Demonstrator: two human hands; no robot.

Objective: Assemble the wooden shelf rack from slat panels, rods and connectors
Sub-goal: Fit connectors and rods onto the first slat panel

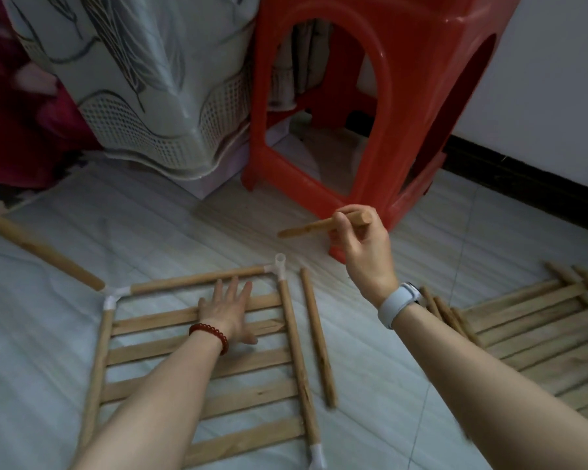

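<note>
A slat panel [197, 362] lies flat on the floor, framed by rods joined with white connectors. One connector [279, 264] at its far right corner has an open socket pointing up. Another connector [114, 297] at the far left corner holds a rod [38, 249] that runs off to the left. My left hand [230, 308] presses flat on the far slats, fingers straight. My right hand [362, 242] grips a short wooden rod [311, 227] in the air, above and to the right of the upright socket. A loose rod [318, 337] lies just right of the panel.
A red plastic stool [370, 106] stands right behind my right hand. More slat panels and rods [540, 330] are stacked at the right. A covered piece of furniture [143, 96] stands at the back left, and a white wall with a dark skirting [530, 171] at the right.
</note>
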